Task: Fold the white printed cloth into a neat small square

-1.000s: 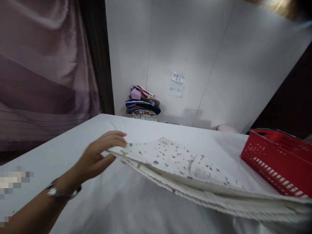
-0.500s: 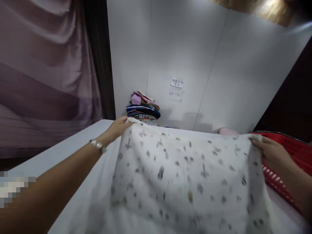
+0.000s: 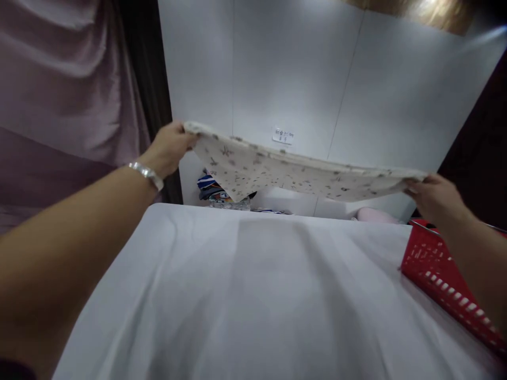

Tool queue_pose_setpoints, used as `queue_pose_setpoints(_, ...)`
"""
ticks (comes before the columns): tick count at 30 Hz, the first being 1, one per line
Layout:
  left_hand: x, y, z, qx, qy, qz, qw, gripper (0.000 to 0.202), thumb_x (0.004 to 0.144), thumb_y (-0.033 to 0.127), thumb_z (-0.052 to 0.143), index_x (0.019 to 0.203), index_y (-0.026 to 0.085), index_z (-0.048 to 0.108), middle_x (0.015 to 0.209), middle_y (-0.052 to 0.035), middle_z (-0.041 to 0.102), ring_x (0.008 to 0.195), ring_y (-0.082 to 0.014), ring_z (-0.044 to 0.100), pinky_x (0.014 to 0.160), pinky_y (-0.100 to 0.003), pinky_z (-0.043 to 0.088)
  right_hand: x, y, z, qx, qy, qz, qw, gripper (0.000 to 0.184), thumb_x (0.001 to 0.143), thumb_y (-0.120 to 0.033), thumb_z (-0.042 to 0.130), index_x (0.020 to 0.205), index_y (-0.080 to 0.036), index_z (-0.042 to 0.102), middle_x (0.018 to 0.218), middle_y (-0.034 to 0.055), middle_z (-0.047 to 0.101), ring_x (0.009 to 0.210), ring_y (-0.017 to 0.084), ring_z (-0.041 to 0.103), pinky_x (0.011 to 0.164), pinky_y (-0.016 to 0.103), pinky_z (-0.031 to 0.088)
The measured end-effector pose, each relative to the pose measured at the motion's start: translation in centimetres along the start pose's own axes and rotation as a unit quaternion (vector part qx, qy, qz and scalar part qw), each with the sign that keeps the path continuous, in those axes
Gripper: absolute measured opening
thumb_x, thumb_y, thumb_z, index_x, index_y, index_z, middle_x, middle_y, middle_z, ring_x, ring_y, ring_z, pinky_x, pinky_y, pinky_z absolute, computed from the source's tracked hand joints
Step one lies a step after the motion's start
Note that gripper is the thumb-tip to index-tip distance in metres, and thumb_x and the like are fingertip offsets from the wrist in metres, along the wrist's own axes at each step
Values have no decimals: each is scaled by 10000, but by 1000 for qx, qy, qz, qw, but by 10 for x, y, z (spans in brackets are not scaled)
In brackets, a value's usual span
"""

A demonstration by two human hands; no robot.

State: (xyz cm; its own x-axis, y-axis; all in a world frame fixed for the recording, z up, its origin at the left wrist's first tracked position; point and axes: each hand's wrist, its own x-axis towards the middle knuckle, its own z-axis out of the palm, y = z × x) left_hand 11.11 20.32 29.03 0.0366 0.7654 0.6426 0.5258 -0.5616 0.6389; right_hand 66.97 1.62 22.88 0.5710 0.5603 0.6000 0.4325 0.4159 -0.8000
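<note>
A white cloth with small dark printed figures (image 3: 285, 171) is stretched in the air between my two hands, over the far edge of the table. My left hand (image 3: 172, 145) pinches its upper left corner; a silvery band circles that wrist. The upper right corner is gripped by my right hand (image 3: 433, 195), slightly lower than the left. Between the hands the cloth's top edge sags a little, and its lower part swings away toward the wall. Below it spreads the white-covered table (image 3: 269, 295).
A red perforated basket (image 3: 431, 258) stands on the table's right side, under my right forearm. Behind the table, a stack of folded fabrics (image 3: 216, 190) is partly hidden by the cloth. A paper label (image 3: 283, 135) is on the white wall; a pink curtain (image 3: 59, 105) hangs at left.
Both hands have risen and moved away from me, lifting the cloth off the table. It now billows toward the wall, covering the lower paper label and part of the fabric stack.
</note>
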Motion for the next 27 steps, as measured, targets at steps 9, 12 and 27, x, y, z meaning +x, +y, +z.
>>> queue_pose_setpoints(9, -231, -151, 50, -15, -301, -193, 934, 421, 661, 576, 544, 765, 171, 597, 796, -37, 669, 817, -250, 601, 764, -363, 483, -193, 169, -13, -131, -188, 204, 952, 291, 511, -425, 702, 687, -195, 668, 699, 34, 680, 742, 253, 617, 727, 350, 489)
queue_pose_setpoints(12, -270, -156, 45, -37, -301, -233, 924, 405, 708, 566, 519, 811, 186, 614, 840, -35, 681, 845, -249, 618, 770, -345, 496, -230, 172, -26, -144, -215, 214, 942, 292, 595, -436, 660, 776, -207, 681, 862, 57, 708, 894, 292, 629, 823, 386, 491)
queue_pose_setpoints(27, -339, -152, -18, -16, -266, -231, 936, 551, 755, 585, 511, 1164, 226, 600, 1220, -62, 601, 1127, -277, 547, 958, -386, 442, -314, 118, -83, -204, -225, 157, 940, 342, 670, -529, 620, 844, -248, 709, 1128, 77, 653, 1096, 321, 567, 956, 435, 447)
